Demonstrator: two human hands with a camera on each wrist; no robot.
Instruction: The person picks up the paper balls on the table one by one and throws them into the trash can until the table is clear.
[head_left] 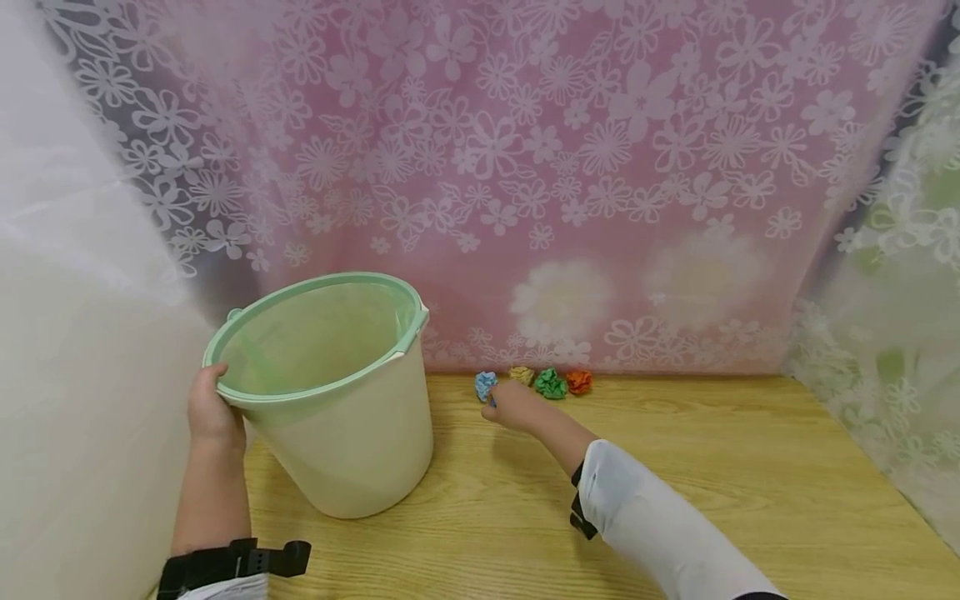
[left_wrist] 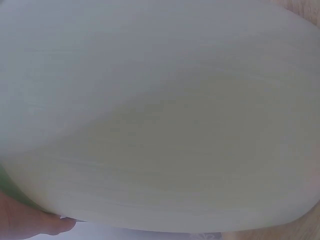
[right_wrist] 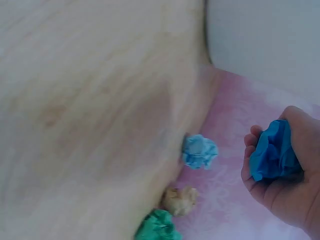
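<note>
At the left of the head view, my left hand (head_left: 215, 410) grips the green rim of a large pale bucket (head_left: 360, 454). In the left wrist view the bucket wall (left_wrist: 165, 115) fills most of the picture, and only part of the hand (left_wrist: 27, 220) shows. My right hand (right_wrist: 295, 187) holds a dark blue crumpled paper ball (right_wrist: 274, 152) between curled fingers and thumb. Just past that hand lies a light blue crumpled paper ball (head_left: 485, 383). Beside it on the table are a tan paper ball (head_left: 521, 375), a green one (head_left: 552, 384) and an orange one (head_left: 579, 382).
The wood-grain table (head_left: 675, 467) meets a pink flowered curtain (head_left: 525, 167) at the back, close behind the paper balls. A white surface (head_left: 90, 333) stands along the left, and a pale flowered sheet (head_left: 900, 350) borders the right edge.
</note>
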